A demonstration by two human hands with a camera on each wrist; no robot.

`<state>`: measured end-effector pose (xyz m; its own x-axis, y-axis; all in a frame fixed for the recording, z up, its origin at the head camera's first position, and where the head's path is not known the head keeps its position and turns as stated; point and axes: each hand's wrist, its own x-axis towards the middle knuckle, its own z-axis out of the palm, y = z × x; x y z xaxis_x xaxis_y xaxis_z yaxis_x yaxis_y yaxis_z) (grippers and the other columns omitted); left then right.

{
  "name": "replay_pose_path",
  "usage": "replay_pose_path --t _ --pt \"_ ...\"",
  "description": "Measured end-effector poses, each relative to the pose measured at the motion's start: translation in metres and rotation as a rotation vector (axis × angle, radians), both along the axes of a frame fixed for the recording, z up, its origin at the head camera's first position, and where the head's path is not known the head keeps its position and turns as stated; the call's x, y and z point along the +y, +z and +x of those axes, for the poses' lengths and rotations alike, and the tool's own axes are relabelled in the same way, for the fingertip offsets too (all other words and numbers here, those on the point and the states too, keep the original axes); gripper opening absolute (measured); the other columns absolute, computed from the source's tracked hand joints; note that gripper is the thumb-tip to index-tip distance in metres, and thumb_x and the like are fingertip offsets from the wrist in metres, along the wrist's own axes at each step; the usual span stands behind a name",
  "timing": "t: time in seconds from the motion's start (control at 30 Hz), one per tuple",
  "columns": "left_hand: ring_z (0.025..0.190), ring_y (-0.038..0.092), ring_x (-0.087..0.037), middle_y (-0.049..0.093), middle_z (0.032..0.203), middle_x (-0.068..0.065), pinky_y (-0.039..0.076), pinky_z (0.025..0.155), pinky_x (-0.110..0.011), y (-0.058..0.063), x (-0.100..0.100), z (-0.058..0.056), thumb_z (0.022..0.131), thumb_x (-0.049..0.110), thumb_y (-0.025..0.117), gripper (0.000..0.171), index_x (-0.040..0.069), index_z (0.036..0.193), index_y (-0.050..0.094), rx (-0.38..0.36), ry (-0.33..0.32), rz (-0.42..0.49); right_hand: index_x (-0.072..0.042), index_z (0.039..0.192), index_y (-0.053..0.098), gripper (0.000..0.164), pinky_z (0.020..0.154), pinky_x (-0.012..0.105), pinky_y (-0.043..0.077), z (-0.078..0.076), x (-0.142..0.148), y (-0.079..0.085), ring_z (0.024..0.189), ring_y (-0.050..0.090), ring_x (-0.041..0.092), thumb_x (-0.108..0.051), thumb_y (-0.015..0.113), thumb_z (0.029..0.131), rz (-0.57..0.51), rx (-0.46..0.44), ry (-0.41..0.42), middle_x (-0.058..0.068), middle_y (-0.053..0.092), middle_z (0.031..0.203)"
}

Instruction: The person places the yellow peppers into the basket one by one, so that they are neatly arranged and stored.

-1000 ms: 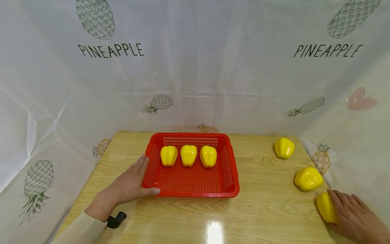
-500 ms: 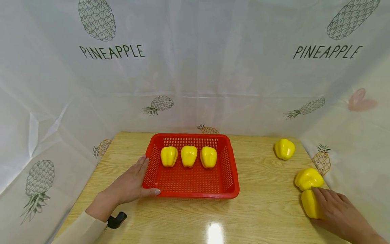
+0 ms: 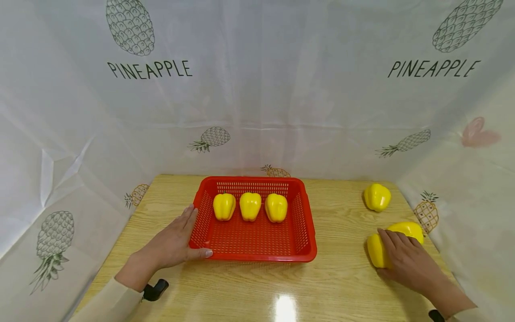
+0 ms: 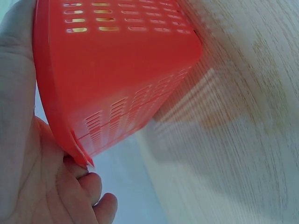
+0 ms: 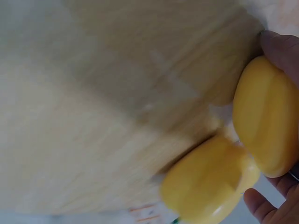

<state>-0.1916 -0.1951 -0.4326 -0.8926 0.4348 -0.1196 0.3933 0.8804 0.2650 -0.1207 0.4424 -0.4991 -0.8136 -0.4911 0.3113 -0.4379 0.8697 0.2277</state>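
Observation:
My right hand (image 3: pixel 411 261) grips a yellow bell pepper (image 3: pixel 377 251) over the right side of the table. In the right wrist view, that bell pepper (image 5: pixel 266 116) sits between the thumb and fingers. Just behind it, a second bell pepper (image 3: pixel 408 229) lies on the table, partly covered by the hand. My left hand (image 3: pixel 170 239) holds the near left corner of a red plastic basket (image 3: pixel 257 257), thumb along the front rim and fingers at the left rim. The left wrist view shows fingertips bent at the rim of the basket (image 4: pixel 107 65). Three yellow bell peppers (image 3: pixel 250 206) stand in a row inside it.
Another yellow bell pepper (image 3: pixel 377 197) rests at the far right of the wooden table (image 3: pixel 338 286). A white pineapple-print sheet (image 3: pixel 257 98) hangs behind the table and along both sides.
My right hand has moved left and away from me with its bell pepper, from the right table edge to in front of the second pepper. The left hand and basket stay put.

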Motion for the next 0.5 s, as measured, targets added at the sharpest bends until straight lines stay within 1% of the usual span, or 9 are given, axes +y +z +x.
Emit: replay_pose_path --t 0.07,0.13,0.23,0.3,0.4,0.5 --pt "0.156 0.028 -0.051 0.014 0.174 -0.027 0.036 0.121 -0.064 0.000 0.000 0.000 0.080 0.096 0.049 0.138 -0.008 0.165 0.018 0.002 0.001 0.000 0.007 0.145 0.048 0.121 0.084 0.060 0.056 -0.008 -0.010 0.000 0.111 0.064 0.041 -0.064 0.096 0.058 0.009 -0.004 -0.002 0.024 0.065 0.127" --pt "0.156 0.028 -0.051 0.014 0.174 -0.027 0.036 0.122 -0.063 0.000 -0.001 0.000 0.080 0.096 0.049 0.138 -0.008 0.165 0.018 0.002 0.003 0.002 0.008 0.147 0.047 0.121 0.085 0.061 0.056 -0.016 -0.020 -0.001 0.113 0.063 0.042 -0.057 0.098 0.058 0.015 -0.008 -0.003 0.025 0.064 0.129" --pt "0.157 0.027 -0.050 0.013 0.174 -0.027 0.036 0.122 -0.063 0.000 -0.002 0.000 0.080 0.096 0.049 0.138 -0.008 0.165 0.018 -0.001 0.006 0.005 0.008 0.149 0.044 0.122 0.087 0.062 0.055 -0.025 -0.032 -0.001 0.115 0.062 0.043 -0.055 0.098 0.060 0.024 -0.016 0.001 0.026 0.063 0.132" --pt "0.157 0.027 -0.051 0.013 0.175 -0.026 0.036 0.122 -0.063 -0.001 -0.001 0.000 0.080 0.096 0.050 0.138 -0.007 0.165 0.018 -0.004 0.006 0.008 0.009 0.150 0.042 0.123 0.089 0.062 0.055 -0.029 -0.038 0.000 0.117 0.061 0.043 -0.055 0.098 0.061 0.020 -0.025 0.001 0.027 0.061 0.134" --pt "0.157 0.027 -0.051 0.013 0.175 -0.026 0.036 0.122 -0.063 -0.001 -0.001 0.000 0.080 0.095 0.051 0.137 -0.007 0.165 0.018 -0.008 0.008 0.007 0.010 0.151 0.040 0.122 0.092 0.063 0.054 -0.030 -0.043 0.002 0.119 0.060 0.045 -0.055 0.097 0.064 -0.004 -0.055 -0.011 0.028 0.060 0.135" --pt "0.157 0.027 -0.050 0.013 0.175 -0.025 0.036 0.122 -0.063 -0.002 -0.001 0.000 0.080 0.095 0.052 0.137 -0.006 0.166 0.017 -0.008 0.012 0.006 0.011 0.151 0.037 0.121 0.095 0.065 0.053 -0.029 -0.045 0.005 0.121 0.059 0.048 -0.054 0.096 0.068 -0.053 -0.116 -0.040 0.032 0.058 0.137"
